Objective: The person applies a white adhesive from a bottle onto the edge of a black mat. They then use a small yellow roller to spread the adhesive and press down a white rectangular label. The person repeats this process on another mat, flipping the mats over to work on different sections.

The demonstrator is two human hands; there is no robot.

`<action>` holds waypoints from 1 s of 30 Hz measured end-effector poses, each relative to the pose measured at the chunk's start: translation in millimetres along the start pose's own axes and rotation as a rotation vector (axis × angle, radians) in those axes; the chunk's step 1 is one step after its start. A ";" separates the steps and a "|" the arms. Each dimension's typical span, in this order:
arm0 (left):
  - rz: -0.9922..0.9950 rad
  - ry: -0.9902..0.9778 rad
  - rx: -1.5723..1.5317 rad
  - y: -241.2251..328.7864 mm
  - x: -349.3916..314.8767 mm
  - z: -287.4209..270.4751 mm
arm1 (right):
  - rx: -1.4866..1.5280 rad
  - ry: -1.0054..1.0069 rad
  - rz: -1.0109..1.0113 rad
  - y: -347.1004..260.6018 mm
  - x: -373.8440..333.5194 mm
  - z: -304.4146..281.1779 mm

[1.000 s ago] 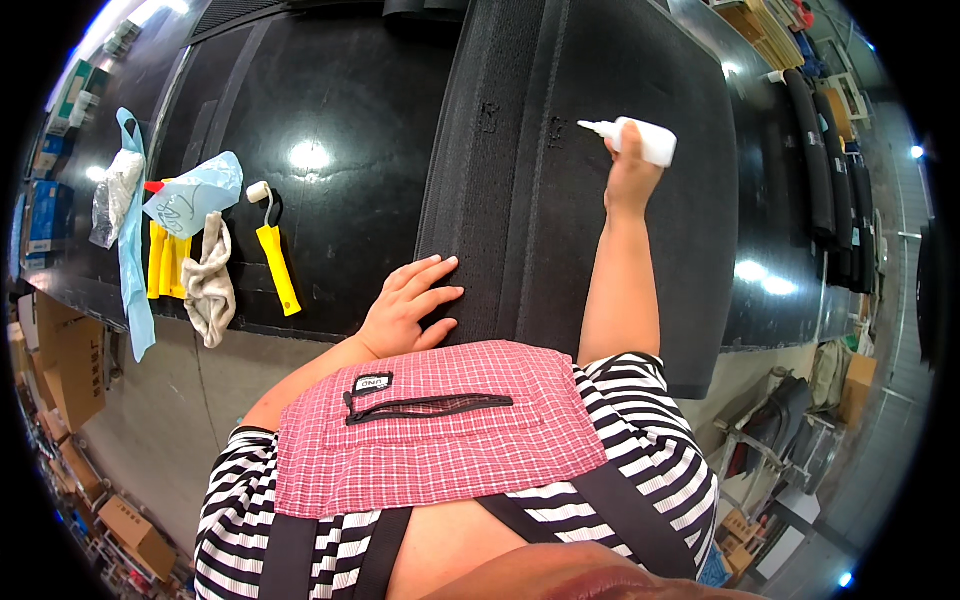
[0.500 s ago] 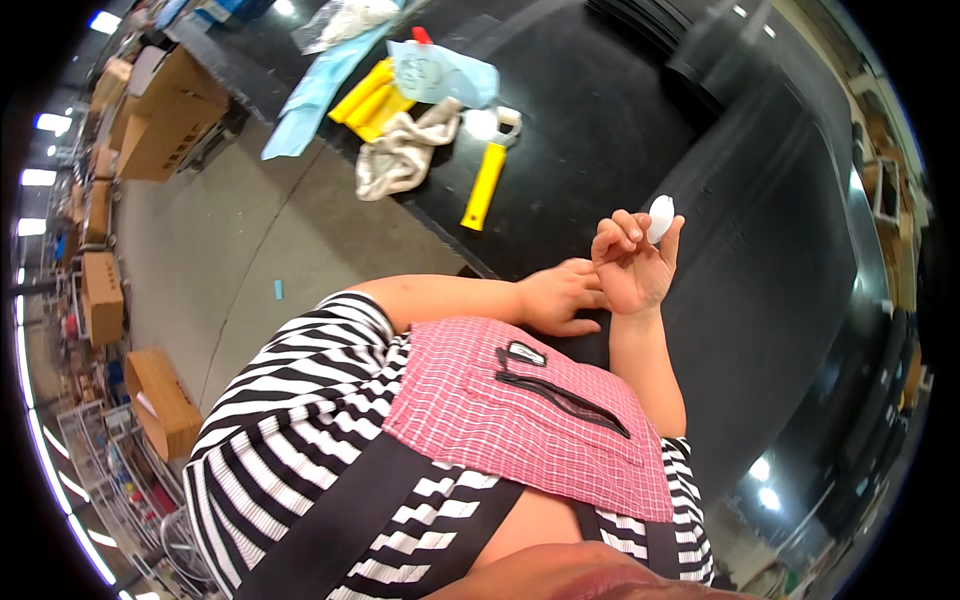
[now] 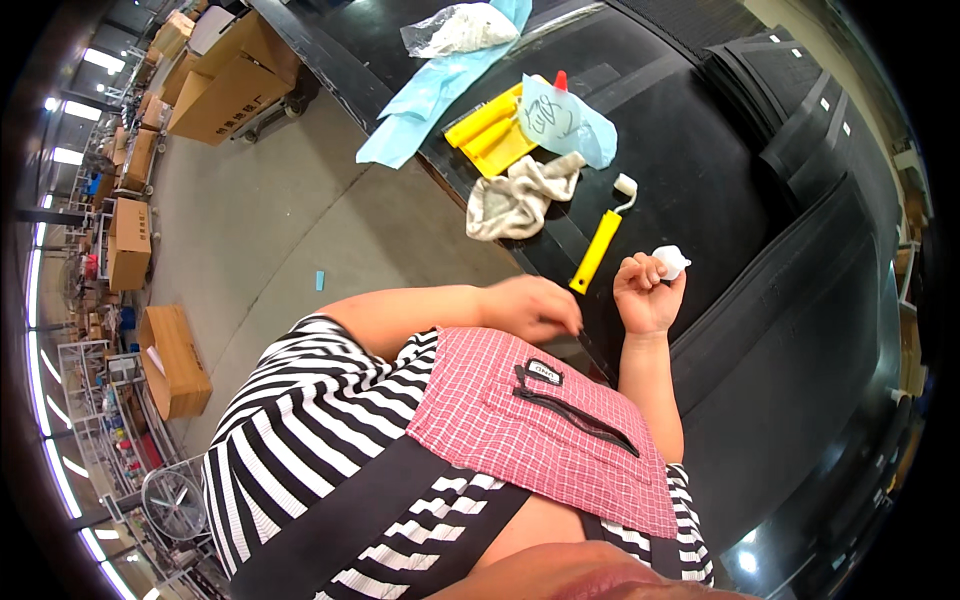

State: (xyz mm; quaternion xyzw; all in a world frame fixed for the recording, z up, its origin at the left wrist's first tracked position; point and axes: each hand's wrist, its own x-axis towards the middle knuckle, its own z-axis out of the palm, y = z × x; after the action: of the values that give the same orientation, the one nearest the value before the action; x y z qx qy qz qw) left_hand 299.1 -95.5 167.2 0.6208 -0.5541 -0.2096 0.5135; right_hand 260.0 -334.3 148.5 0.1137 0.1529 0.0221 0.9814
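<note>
My right hand [image 3: 648, 295] is raised over the black sheet, pinching a small white rounded piece [image 3: 671, 262] with a little point on one side; its kind is unclear. My left hand [image 3: 540, 308] is at the table edge in front of my chest, fingers curled and pressed together. Whether it holds anything small is hidden. Between and beyond the hands lies a small roller [image 3: 598, 248] with a yellow handle and a white head. A greyish-white knit glove [image 3: 510, 203] lies crumpled farther left, beside a yellow tray-like piece [image 3: 495, 150].
A light blue sheet with scribbles [image 3: 590, 130] lies by a red tip [image 3: 561, 80]. Another blue sheet [image 3: 410, 115] hangs over the table edge near a clear bag [image 3: 465, 30]. Black sheets [image 3: 800, 90] are stacked at far right. Cardboard boxes [image 3: 225, 95] stand left on the floor.
The view has shifted, so the table things appear farther right and lower. My left hand has drawn away from the right one and curled its fingers. The right hand keeps the white piece.
</note>
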 end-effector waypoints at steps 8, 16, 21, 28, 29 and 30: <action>-0.513 0.671 0.579 -44.1 -49.6 -231.0 | 0.012 0.079 -0.113 -1.2 12.0 -16.2; -0.774 0.849 0.890 -201.6 -34.3 -433.0 | -0.087 0.172 -0.176 -4.2 8.7 -16.5; -0.937 0.691 0.936 -219.8 -6.7 -447.0 | -0.057 0.218 -0.188 10.2 0.3 -5.4; -0.937 0.597 1.026 -228.5 10.0 -455.4 | -0.132 0.278 -0.215 30.6 -10.8 -3.3; -0.919 0.579 1.081 -233.3 10.4 -455.8 | -0.139 0.295 -0.223 33.2 -12.4 -3.1; -0.906 0.667 1.034 -237.8 10.1 -456.1 | -0.147 0.313 -0.231 35.4 -14.1 -3.1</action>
State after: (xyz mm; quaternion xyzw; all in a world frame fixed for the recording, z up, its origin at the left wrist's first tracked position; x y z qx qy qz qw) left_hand 792.8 46.5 139.0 0.9792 -0.0885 0.0848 0.1617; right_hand 245.4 -300.3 157.9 0.0188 0.3134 -0.0619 0.9474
